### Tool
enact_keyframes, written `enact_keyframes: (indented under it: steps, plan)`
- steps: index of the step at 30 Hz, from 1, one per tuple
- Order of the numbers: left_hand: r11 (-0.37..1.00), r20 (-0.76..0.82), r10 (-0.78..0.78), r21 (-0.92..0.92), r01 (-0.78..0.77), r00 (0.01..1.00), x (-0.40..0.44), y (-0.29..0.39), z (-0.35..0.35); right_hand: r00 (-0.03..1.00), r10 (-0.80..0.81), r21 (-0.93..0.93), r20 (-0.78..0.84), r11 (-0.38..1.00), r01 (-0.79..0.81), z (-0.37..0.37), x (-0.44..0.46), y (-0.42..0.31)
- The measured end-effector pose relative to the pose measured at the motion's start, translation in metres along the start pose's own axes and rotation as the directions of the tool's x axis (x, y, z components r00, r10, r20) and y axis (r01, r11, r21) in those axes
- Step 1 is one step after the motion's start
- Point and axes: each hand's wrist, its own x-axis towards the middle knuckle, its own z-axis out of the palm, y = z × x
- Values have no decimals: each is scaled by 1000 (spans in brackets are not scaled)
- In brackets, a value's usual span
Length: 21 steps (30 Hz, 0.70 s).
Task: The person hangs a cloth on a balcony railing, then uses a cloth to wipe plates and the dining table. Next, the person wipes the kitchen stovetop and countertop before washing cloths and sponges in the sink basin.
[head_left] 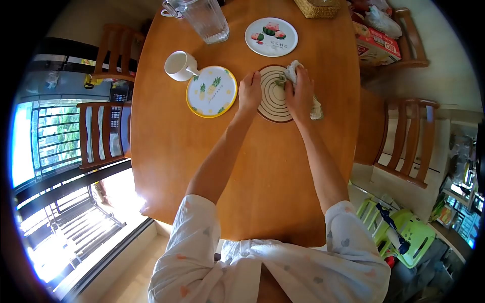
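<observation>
In the head view, a cream round mat (273,101) with dark spiral rings and a brown rim lies on the wooden table. My left hand (250,92) grips its left edge, the fingers closed along the rim. On the right side of the mat, my right hand (301,96) is closed on a crumpled pale cloth (292,70). Part of that cloth pokes out past the hand, over the mat's right edge. To the left of my left hand lies a round pineapple-patterned mat (212,93) with a yellow rim.
A white mug (179,66) touches or overhangs the pineapple mat. Farther back are a clear glass pitcher (207,20), a round watermelon-patterned mat (271,38) and a wicker basket (317,9). Wooden chairs (411,141) flank the table (273,192); a red box (376,48) sits back right.
</observation>
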Motion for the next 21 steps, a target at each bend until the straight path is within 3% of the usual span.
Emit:
enact_keyframes:
  steps: [1, 2, 3, 4, 5, 6, 8, 9, 10, 11, 12, 14, 16, 17, 18, 19, 20, 21]
  plan:
    - [949, 8, -106, -298, 104, 994, -8, -4, 3, 999, -12, 166, 52, 986, 3, -3, 1, -1]
    - [948, 14, -111, -299, 110, 994, -13, -6, 4, 995, -30, 326, 100, 945, -4, -8, 0, -4]
    - [774, 151, -210, -578, 258, 966, -16, -6, 4, 995, -27, 322, 101, 947, -7, -12, -4, -10]
    - [501, 309, -261, -766, 402, 915, -22, -8, 2, 980, -109, 421, 166, 906, 29, -15, -12, -19]
    - [361, 406, -232, -808, 466, 884, -25, -7, -1, 957, -195, 518, 215, 853, 57, -20, -19, -27]
    - [361, 408, -229, -808, 466, 884, -28, -8, -5, 958, -194, 516, 213, 854, 58, -29, -27, -33]
    - [406, 489, -252, -730, 550, 835, -32, -20, -17, 869, -426, 523, 251, 815, 248, -57, -45, -52]
    - [427, 538, -231, -693, 581, 811, -33, -22, -27, 869, -426, 526, 251, 814, 247, -73, -53, -59]
    - [425, 540, -230, -693, 583, 810, -37, -14, -34, 828, -496, 439, 263, 825, 356, -94, -59, -62]
    - [349, 528, -287, -719, 601, 799, -41, -3, -40, 777, -563, 347, 282, 815, 464, -109, -62, -60]
    - [270, 515, -346, -746, 609, 784, -49, 8, -47, 772, -568, 349, 285, 812, 468, -116, -65, -55]
    - [307, 508, -271, -759, 574, 818, -62, 28, -51, 814, -550, 236, 185, 830, 506, -121, -56, -48]
    - [379, 516, -115, -767, 518, 849, -86, 64, -62, 775, -613, 233, 153, 784, 575, -135, -50, -50]
    - [379, 534, -50, -772, 511, 844, -95, 74, -71, 891, -452, 420, 47, 818, 393, -141, -48, -55]
    - [375, 530, -37, -779, 503, 847, -104, 74, -76, 966, -257, 603, -24, 767, 219, -147, -45, -61]
    - [642, 366, -109, -683, 347, 924, -114, 67, -80, 994, -76, 721, 73, 693, 0, -185, -22, -94]
    - [852, 177, -125, -485, 197, 976, -128, 59, -83, 976, 51, 830, 211, 517, -207, -195, -14, -95]
    - [712, 318, -73, -647, 273, 945, -144, 53, -85, 964, 112, 886, 243, 379, -267, -203, -9, -102]
